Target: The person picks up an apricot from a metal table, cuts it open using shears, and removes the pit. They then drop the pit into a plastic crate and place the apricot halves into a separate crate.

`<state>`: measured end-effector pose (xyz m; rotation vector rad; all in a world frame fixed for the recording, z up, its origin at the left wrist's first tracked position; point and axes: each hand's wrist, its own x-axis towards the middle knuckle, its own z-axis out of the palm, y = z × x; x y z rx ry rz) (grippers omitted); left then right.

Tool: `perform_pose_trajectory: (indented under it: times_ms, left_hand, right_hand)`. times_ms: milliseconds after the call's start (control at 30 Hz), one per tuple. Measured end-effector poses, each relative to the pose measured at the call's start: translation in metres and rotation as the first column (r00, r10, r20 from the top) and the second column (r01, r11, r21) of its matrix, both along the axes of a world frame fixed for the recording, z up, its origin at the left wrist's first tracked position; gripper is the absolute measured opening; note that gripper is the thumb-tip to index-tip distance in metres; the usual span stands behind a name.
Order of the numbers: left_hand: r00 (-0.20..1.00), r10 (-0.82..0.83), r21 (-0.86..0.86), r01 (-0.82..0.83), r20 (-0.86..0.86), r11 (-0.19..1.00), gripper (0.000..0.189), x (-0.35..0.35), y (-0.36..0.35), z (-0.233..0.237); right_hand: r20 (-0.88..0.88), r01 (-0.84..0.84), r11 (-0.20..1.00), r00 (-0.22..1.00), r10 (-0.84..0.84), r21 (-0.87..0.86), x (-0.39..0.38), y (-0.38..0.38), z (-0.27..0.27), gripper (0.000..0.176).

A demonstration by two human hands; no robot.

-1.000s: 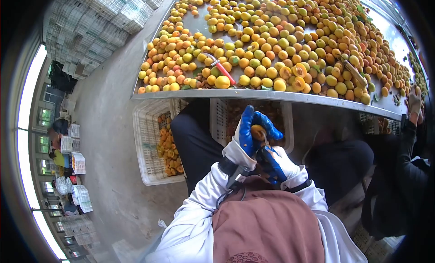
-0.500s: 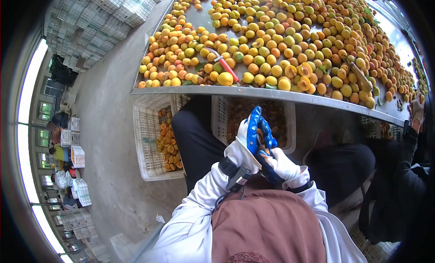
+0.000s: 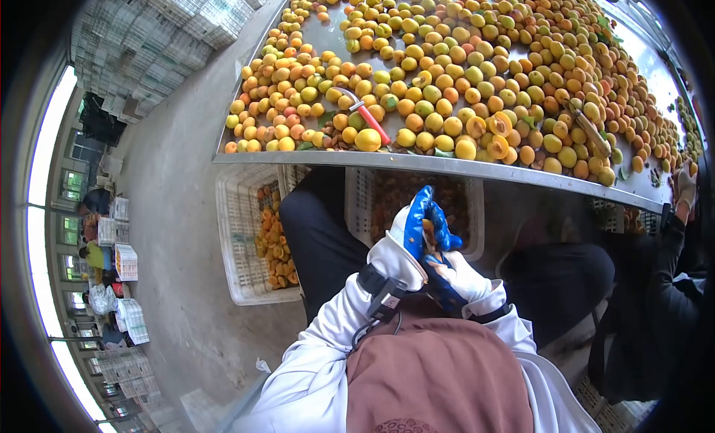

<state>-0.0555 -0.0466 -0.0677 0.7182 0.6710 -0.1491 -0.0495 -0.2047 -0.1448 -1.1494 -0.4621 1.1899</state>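
My left hand (image 3: 418, 223), in a white glove coated blue, is closed around an apricot (image 3: 428, 230), of which only a little orange shows between the fingers. Pressed close below it is my right hand (image 3: 460, 278), gloved the same way and with its fingers curled in. What the right hand grips is hidden. Both hands are over my lap, just in front of the table's edge. On the metal table (image 3: 350, 159) lie a great many apricots (image 3: 447, 83), some cut open. Among them rests a curved knife with a red handle (image 3: 375, 126).
A wooden-handled tool (image 3: 593, 135) lies among the fruit on the right. Below the table stand a white crate (image 3: 234, 265) of apricot halves and another crate (image 3: 360, 209) of darker pieces. A co-worker's gloved hand (image 3: 685, 185) is at the far right. Stacked crates (image 3: 149, 45) stand behind.
The view has shifted slightly, so the table and hands sit a little lower. My hands stay together, with small movements of the fingers around the apricot.
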Motion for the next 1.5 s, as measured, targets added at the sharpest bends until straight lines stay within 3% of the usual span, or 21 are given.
perform_pose_trajectory:
  times_ms: [133, 333, 400, 467, 567, 633, 667, 733, 767, 800, 867, 900, 933, 967, 1000, 1067, 1133, 1200, 1233, 1333, 1500]
  left_hand:
    - [0.999, -0.017, -0.280, 0.029, 0.048, 0.960, 0.044, -0.008, 0.004, 0.011]
    - [0.998, -0.044, -0.321, 0.057, 0.047, 0.945, 0.039, -0.012, 0.006, 0.003]
    - [0.996, -0.052, -0.395, 0.077, 0.072, 0.916, 0.038, -0.013, 0.012, -0.011]
    - [0.993, -0.057, -0.465, 0.097, 0.100, 0.880, 0.037, -0.015, 0.013, -0.017]
    - [0.998, 0.037, -0.329, -0.051, -0.050, 0.943, 0.039, -0.015, 0.017, -0.030]
    - [0.978, 0.202, -0.417, -0.163, 0.050, 0.894, 0.043, -0.007, 0.030, -0.083]
    - [0.978, 0.202, -0.418, -0.162, 0.054, 0.894, 0.043, -0.005, 0.032, -0.104]
    - [0.942, 0.066, -0.109, -0.031, 0.328, 0.994, 0.049, -0.006, 0.032, -0.131]
    - [0.981, 0.177, -0.449, -0.124, 0.078, 0.885, 0.051, -0.011, 0.032, -0.092]
    - [0.981, 0.175, -0.449, -0.122, 0.078, 0.885, 0.051, -0.012, 0.031, -0.095]
    - [0.969, 0.172, -0.380, -0.092, 0.180, 0.920, 0.046, -0.014, 0.026, -0.105]
    - [0.969, 0.167, -0.385, -0.087, 0.180, 0.919, 0.046, -0.017, 0.023, -0.115]
    - [0.952, 0.054, -0.032, -0.046, 0.303, 0.998, 0.042, -0.020, 0.019, -0.125]
    - [0.921, -0.095, 0.329, -0.037, 0.377, 0.944, 0.038, -0.020, 0.016, -0.130]
    - [0.919, -0.101, 0.326, -0.031, 0.380, 0.945, 0.038, -0.019, 0.012, -0.112]
    - [0.989, 0.041, -0.299, 0.004, 0.144, 0.954, 0.028, -0.022, 0.009, -0.078]
    - [0.977, 0.057, -0.236, -0.007, 0.205, 0.972, 0.026, -0.027, 0.002, -0.077]
    - [0.942, -0.129, 0.065, 0.114, 0.310, 0.991, 0.025, -0.029, 0.001, -0.067]
    - [0.928, -0.230, 0.397, 0.101, 0.292, 0.912, 0.023, -0.030, 0.000, -0.077]
    - [0.934, -0.158, 0.292, 0.062, 0.319, 0.954, 0.022, -0.035, 0.000, -0.061]
    - [0.964, -0.148, 0.370, 0.058, 0.219, 0.927, 0.023, -0.038, 0.005, -0.071]
  right_hand:
    - [0.042, 0.101, 0.993, 0.994, -0.103, 0.053, -0.007, -0.002, 0.009, 0.066]
    - [0.138, -0.009, 1.000, 0.990, 0.011, -0.015, 0.000, -0.008, -0.004, 0.074]
    - [-0.083, -0.003, 0.998, 0.997, 0.008, 0.057, 0.001, -0.007, 0.003, 0.076]
    - [-0.105, 0.028, 1.000, 0.994, -0.029, -0.008, 0.004, -0.010, 0.016, 0.064]
    - [-0.075, -0.240, 0.946, 0.970, 0.229, -0.216, 0.018, -0.013, 0.027, 0.045]
    - [0.180, -0.070, 0.986, 0.979, 0.097, -0.152, 0.014, -0.016, 0.021, 0.034]
    - [0.160, 0.057, 0.986, 0.987, -0.032, -0.155, 0.013, -0.017, 0.023, 0.031]
    - [0.199, 0.332, 0.908, 0.937, -0.287, -0.255, 0.011, -0.007, 0.030, 0.027]
    - [0.286, 0.405, 0.885, 0.897, -0.337, -0.229, 0.011, -0.003, 0.021, 0.027]
    - [0.287, 0.407, 0.884, 0.896, -0.338, -0.229, 0.010, 0.000, 0.013, 0.027]
    - [0.470, 0.543, 0.839, 0.750, -0.465, -0.037, 0.006, 0.007, 0.002, 0.035]
    - [0.592, 0.541, 0.832, 0.712, -0.377, -0.121, 0.006, 0.007, 0.002, 0.042]
    - [0.595, 0.547, 0.828, 0.709, -0.378, -0.125, 0.005, 0.007, 0.004, 0.042]
    - [0.640, 0.560, 0.819, 0.677, -0.363, -0.127, 0.004, 0.010, 0.010, 0.043]
    - [0.683, 0.573, 0.810, 0.643, -0.347, -0.129, 0.003, 0.012, 0.016, 0.044]
    - [0.720, 0.592, 0.796, 0.608, -0.335, -0.129, 0.003, 0.012, 0.015, 0.041]
    - [0.662, 0.616, 0.779, 0.633, -0.400, -0.118, 0.007, 0.012, 0.003, 0.038]
    - [0.652, 0.626, 0.774, 0.626, -0.428, -0.093, 0.007, 0.012, 0.015, 0.036]
    - [0.586, 0.606, 0.784, 0.686, -0.431, -0.133, 0.006, 0.012, 0.022, 0.033]
    - [0.609, 0.558, 0.794, 0.725, -0.323, -0.243, 0.006, 0.009, 0.023, 0.032]
    - [0.646, 0.497, 0.801, 0.740, -0.188, -0.335, 0.004, 0.008, 0.039, 0.033]
